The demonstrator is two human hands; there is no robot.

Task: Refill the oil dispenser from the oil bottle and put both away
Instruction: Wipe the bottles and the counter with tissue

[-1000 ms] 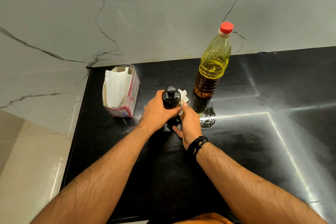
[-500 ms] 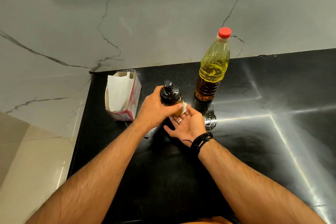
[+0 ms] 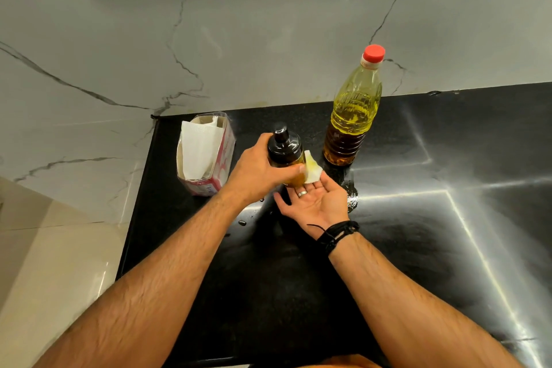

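Glossy black counter [image 3: 418, 233], veined marble wall [image 3: 119, 39].

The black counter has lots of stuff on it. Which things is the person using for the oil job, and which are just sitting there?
For the job:
- oil dispenser, gripped by the left hand
- oil bottle, red cap on
- oily tissue piece at the right hand fingertips

Just there:
- tissue box
- oil drops on the counter

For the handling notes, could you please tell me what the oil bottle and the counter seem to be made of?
Oil bottle: likely clear plastic, ribbed, oil showing through, red cap. Counter: dark polished stone, apparently; it mirrors the light in bright streaks.
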